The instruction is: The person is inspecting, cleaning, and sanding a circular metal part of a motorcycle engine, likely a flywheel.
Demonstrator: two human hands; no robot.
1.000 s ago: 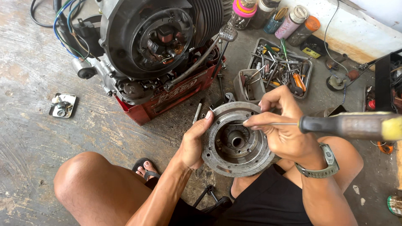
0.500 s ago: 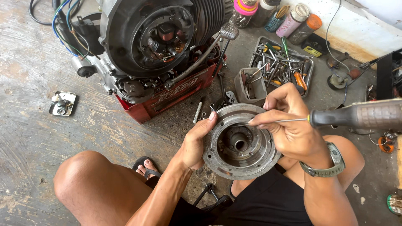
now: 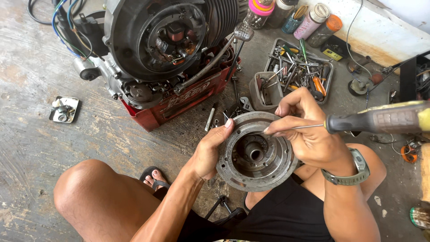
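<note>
Just in front of the engine (image 3: 165, 42), which sits on a red crate (image 3: 179, 101) on the concrete floor (image 3: 40, 148), the head view shows a round metal flywheel (image 3: 255, 152) held above the person's lap, with the left hand (image 3: 210, 150) clamped on its left rim, thumb over the edge. The right hand (image 3: 309, 134) is closed on the thin shaft of a screwdriver (image 3: 380, 118), fingertips pinched at the flywheel's upper right rim, handle pointing away to the right. Beyond the flywheel, beside the engine, lies a grey tray of tools (image 3: 300, 71), with cans (image 3: 313, 20) behind it.
</note>
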